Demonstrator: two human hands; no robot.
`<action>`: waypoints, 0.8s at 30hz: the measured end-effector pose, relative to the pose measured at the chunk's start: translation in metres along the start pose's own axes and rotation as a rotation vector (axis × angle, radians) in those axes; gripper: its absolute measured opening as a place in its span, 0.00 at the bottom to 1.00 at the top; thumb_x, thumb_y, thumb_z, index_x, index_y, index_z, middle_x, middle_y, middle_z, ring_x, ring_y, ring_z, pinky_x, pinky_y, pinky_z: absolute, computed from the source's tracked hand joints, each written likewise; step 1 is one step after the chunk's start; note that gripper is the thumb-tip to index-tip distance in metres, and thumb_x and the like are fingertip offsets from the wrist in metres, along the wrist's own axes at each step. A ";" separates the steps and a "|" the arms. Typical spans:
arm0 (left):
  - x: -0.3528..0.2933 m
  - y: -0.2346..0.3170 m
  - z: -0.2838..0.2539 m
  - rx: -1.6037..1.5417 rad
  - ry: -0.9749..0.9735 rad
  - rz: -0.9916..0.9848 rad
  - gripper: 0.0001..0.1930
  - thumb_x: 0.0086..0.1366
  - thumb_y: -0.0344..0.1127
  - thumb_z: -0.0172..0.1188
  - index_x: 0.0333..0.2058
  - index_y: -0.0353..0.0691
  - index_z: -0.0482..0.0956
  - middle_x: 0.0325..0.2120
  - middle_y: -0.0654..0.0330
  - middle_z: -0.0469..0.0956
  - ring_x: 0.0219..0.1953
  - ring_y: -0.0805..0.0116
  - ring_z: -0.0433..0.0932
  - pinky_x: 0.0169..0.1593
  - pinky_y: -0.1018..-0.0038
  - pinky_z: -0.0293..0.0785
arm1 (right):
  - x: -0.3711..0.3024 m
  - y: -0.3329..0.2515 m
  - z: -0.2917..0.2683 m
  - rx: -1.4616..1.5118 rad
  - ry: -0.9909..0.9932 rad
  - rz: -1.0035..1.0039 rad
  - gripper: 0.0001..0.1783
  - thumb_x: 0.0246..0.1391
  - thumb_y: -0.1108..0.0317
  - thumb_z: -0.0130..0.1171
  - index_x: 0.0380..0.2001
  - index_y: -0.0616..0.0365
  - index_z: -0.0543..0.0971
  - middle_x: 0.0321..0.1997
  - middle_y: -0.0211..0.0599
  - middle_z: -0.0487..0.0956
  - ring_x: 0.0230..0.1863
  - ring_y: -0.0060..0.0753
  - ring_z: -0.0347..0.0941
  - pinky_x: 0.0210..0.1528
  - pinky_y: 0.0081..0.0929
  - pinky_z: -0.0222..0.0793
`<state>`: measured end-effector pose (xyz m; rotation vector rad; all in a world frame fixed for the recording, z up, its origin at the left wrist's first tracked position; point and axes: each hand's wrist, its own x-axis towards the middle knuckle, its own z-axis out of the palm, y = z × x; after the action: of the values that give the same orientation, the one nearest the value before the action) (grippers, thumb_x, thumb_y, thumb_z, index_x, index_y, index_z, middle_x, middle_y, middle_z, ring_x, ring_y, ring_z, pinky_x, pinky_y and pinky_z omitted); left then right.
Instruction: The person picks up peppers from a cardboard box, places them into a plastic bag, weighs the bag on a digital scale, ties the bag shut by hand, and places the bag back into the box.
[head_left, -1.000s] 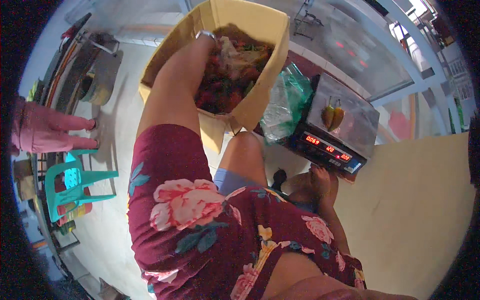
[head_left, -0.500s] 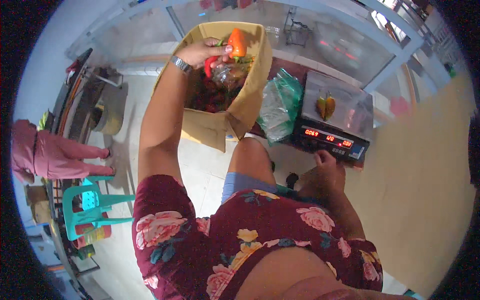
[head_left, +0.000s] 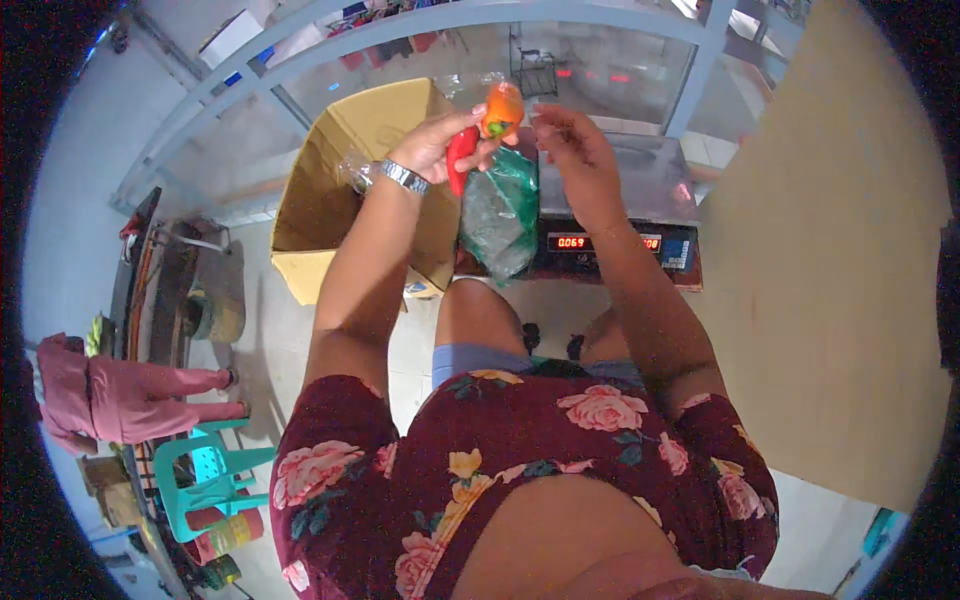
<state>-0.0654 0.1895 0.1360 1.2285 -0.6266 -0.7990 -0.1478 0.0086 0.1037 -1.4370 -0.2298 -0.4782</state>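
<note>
My left hand (head_left: 452,143), with a metal watch at the wrist, is closed around an orange bell pepper (head_left: 501,112) and a long red pepper (head_left: 462,158). The orange one is held between thumb and fingers, stem end toward me. Just right of it, my right hand (head_left: 578,150) reaches over the digital scale (head_left: 660,170), fingers stretched and apart from the pepper, holding nothing that I can see. Its hand and forearm hide part of the scale's plate and lit red display. The small peppers seen earlier on the plate are out of sight.
An open cardboard box (head_left: 300,215) with clear plastic (head_left: 358,170) inside stands at the left. Green and clear plastic bags (head_left: 503,215) lie between box and scale. A large tan board (head_left: 820,290) borders the right. Far left are a teal chair (head_left: 185,490) and a person in pink (head_left: 150,395).
My left hand has moved right, out of the box, carrying the orange and red peppers. My right hand has risen from the scale's front edge to above its plate.
</note>
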 end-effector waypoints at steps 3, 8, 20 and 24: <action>-0.002 -0.002 0.009 -0.108 -0.008 -0.037 0.24 0.63 0.52 0.45 0.39 0.31 0.69 0.18 0.65 0.67 0.11 0.82 0.59 0.26 0.82 0.63 | 0.005 0.004 0.004 -0.077 -0.005 -0.251 0.12 0.50 0.66 0.55 0.39 0.55 0.75 0.34 0.32 0.74 0.32 0.21 0.69 0.36 0.20 0.66; -0.024 0.004 -0.002 -0.203 0.237 -0.097 0.20 0.61 0.51 0.47 0.36 0.37 0.70 0.21 0.62 0.72 0.11 0.81 0.61 0.22 0.82 0.65 | 0.016 -0.001 0.026 -0.266 -0.111 -0.377 0.13 0.46 0.69 0.56 0.39 0.54 0.77 0.34 0.38 0.74 0.32 0.28 0.71 0.34 0.22 0.67; -0.108 0.025 -0.064 -0.108 0.523 -0.061 0.13 0.61 0.46 0.49 0.34 0.42 0.71 0.20 0.61 0.75 0.08 0.82 0.62 0.15 0.83 0.67 | 0.042 0.028 0.130 -0.374 -0.305 -0.673 0.14 0.46 0.72 0.55 0.39 0.53 0.77 0.34 0.40 0.75 0.32 0.42 0.72 0.34 0.31 0.69; -0.130 0.011 -0.087 -0.173 0.588 -0.028 0.14 0.60 0.46 0.49 0.34 0.41 0.72 0.19 0.61 0.75 0.07 0.82 0.60 0.17 0.82 0.67 | 0.040 0.039 0.156 -0.460 -0.357 -0.729 0.09 0.45 0.75 0.57 0.33 0.60 0.77 0.35 0.40 0.76 0.34 0.38 0.75 0.36 0.27 0.70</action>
<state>-0.0702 0.3459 0.1270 1.2348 -0.0593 -0.4646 -0.0740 0.1568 0.1066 -1.8709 -1.0021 -0.9025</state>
